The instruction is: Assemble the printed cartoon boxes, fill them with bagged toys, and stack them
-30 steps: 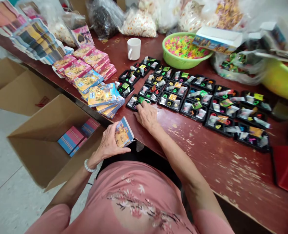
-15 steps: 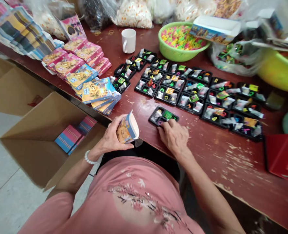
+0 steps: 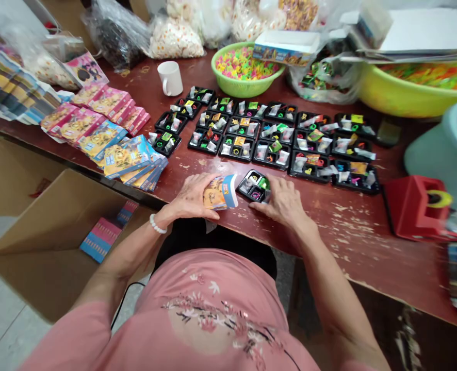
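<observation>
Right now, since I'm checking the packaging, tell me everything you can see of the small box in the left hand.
The small box looks like printed card, blue with a yellow-brown picture. Its end facing the nearby black tray looks open, showing white. The left hand grips it near the front edge of the table. Its inside is hidden.

- Tray (image 3: 253,186): shiny black plastic
- Box (image 3: 217,194): smooth printed card
- Table (image 3: 329,226): red paint, scratched and worn
- Shirt (image 3: 209,288): soft pink cloth
- Carton (image 3: 27,263): dull brown cardboard
</observation>
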`<state>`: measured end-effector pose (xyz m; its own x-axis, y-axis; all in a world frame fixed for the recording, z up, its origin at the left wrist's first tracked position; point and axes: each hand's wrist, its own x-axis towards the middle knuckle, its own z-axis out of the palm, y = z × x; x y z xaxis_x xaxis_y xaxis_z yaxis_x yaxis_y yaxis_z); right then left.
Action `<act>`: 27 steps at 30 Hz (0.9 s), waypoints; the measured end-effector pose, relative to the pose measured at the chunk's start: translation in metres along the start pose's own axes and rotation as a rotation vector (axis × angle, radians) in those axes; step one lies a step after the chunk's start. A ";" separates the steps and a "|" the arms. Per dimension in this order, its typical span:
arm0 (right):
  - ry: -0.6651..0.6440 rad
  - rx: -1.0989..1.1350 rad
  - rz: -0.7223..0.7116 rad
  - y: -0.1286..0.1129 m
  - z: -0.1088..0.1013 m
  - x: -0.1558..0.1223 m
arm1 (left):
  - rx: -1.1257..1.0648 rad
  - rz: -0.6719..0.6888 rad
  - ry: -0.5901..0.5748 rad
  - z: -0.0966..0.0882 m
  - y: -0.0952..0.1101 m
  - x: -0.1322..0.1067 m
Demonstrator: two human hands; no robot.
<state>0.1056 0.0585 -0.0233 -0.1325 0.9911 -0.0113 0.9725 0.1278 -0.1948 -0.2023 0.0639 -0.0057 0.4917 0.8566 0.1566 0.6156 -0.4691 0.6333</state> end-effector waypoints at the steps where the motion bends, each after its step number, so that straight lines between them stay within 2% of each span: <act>1: 0.014 0.016 0.000 0.000 0.002 0.000 | -0.009 -0.002 -0.008 0.001 -0.003 0.003; 4: 0.112 0.080 -0.052 -0.006 0.002 -0.006 | -0.160 -0.011 -0.020 0.002 -0.016 0.008; 7: 0.207 0.164 -0.105 -0.017 -0.008 -0.013 | -0.365 -0.028 -0.031 0.002 -0.028 0.010; 10: 0.237 0.231 -0.137 -0.030 -0.019 -0.018 | -0.427 -0.038 -0.054 0.001 -0.033 0.014; 16: 0.107 0.220 -0.209 -0.044 -0.025 -0.021 | -0.257 -0.014 -0.105 -0.001 -0.031 0.021; 22: 0.016 0.254 -0.287 -0.032 -0.014 -0.012 | 0.048 -0.064 -0.094 0.001 -0.024 0.027; 27: -0.042 0.262 -0.326 -0.022 0.003 0.000 | 0.246 -0.076 -0.190 0.005 -0.017 0.030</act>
<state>0.0834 0.0552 -0.0220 -0.4381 0.8973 0.0532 0.7976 0.4154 -0.4374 -0.1956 0.0966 -0.0155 0.5308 0.8464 -0.0429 0.7739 -0.4635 0.4315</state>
